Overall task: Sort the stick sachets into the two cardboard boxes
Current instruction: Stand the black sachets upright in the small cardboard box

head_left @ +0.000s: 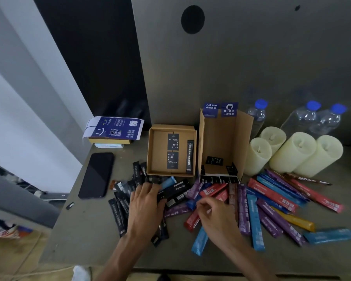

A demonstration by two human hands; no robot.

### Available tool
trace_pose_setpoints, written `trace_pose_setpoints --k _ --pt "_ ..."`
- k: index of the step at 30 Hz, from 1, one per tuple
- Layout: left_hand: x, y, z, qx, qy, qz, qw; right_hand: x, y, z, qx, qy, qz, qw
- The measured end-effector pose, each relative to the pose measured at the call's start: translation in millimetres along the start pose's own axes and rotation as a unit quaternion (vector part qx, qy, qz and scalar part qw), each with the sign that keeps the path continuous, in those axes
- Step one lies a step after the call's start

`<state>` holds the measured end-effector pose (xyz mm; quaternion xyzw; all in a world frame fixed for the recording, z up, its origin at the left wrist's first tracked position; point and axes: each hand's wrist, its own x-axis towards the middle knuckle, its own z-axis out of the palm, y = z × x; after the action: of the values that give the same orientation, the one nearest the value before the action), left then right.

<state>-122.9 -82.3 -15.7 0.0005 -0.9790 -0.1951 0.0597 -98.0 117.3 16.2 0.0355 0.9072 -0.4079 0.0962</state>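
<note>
Right hand (213, 217) pinches red sachet (193, 221); left hand (145, 202) flat on black sachets (121, 207).

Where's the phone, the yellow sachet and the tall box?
phone (96, 175): head view, middle of its dark screen.
yellow stick sachet (300, 221): head view, its uncovered middle.
tall cardboard box (221, 138): head view, its bare inner back wall.

A matte grey tabletop (85, 230) is meeting a grey back panel (251, 57) bearing a round black hole (192, 19); pale white wall panels (18, 98) are catching light at left.
</note>
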Motion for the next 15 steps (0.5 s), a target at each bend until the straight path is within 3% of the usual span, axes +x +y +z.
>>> trace_pose_setpoints --k 7,12,15 --pt "-44.3 -30.1 -6.2 -0.082 0.013 -0.141 0.987 -7.4 -7.1 39.4 -0.055 -0.035 -0.024 0.998" --pt "-49.7 -29.1 -4.8 -0.104 0.006 -0.145 0.984 -3.6 -18.1 87.5 -0.158 -0.056 0.005 0.986" --pt "-43.8 -29.1 -7.6 -0.123 0.003 -0.131 0.984 0.5 -18.6 82.9 -0.087 -0.066 0.028 0.994"
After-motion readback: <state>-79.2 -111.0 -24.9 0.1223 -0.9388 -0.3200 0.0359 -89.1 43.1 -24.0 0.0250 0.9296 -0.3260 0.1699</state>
